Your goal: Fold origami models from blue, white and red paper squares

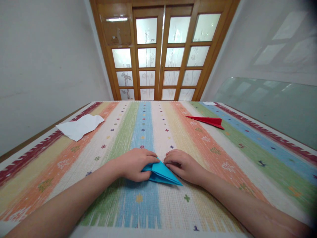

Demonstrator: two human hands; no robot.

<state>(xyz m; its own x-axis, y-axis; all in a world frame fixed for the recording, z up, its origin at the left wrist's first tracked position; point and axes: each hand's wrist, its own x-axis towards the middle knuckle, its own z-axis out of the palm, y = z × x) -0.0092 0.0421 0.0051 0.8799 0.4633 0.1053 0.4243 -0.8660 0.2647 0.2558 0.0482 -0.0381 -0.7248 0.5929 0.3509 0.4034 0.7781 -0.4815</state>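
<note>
Both forearms reach in, left hand & right hand pressing blue paper flat mid-table on striped cloth, folded to a pointed wedge, prob. more folds left vs finished red plane.

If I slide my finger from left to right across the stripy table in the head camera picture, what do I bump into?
White paper → left hand → blue folded paper → right hand → red paper plane.

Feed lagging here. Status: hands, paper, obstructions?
Left hand and right hand both pressing the folded blue paper flat. Red paper plane and white sheet lie well apart.
</note>
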